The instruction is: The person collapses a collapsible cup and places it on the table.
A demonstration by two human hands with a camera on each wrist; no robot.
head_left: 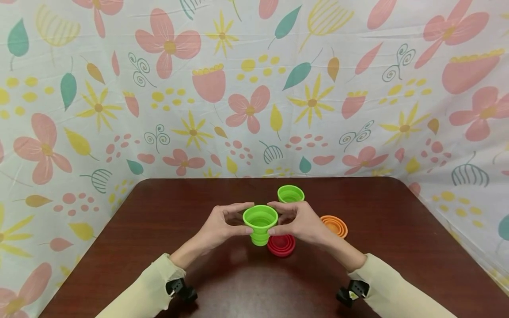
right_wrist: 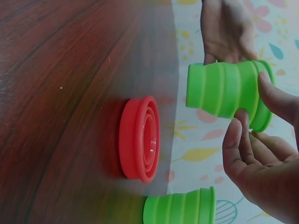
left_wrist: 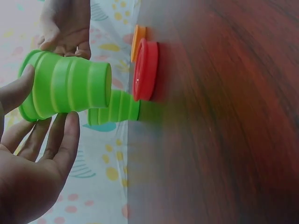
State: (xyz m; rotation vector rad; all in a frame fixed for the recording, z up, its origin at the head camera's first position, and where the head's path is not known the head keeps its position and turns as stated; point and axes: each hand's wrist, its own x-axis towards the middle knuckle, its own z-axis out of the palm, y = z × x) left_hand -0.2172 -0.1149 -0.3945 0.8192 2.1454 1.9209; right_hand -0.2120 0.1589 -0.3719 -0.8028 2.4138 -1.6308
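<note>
Between my two hands a green collapsible cup [head_left: 260, 233] is held up above the table, extended to its full height with the mouth upward. My left hand [head_left: 219, 226] grips its left side, thumb and fingers near the rim. From the other side my right hand [head_left: 301, 223] grips it the same way. Both wrist views show the cup's stepped rings [left_wrist: 70, 86] and its base raised off the tabletop. Below and slightly right of it lies a red collapsed cup [head_left: 281, 247], folded flat in rings.
A second green cup [head_left: 290, 193], also extended, stands upright farther back, partly hidden behind my right hand. To the right an orange collapsed cup [head_left: 335, 225] lies flat on the dark wooden table [head_left: 167, 203]. A flower-patterned cloth [head_left: 246, 145] hangs behind the table's back edge.
</note>
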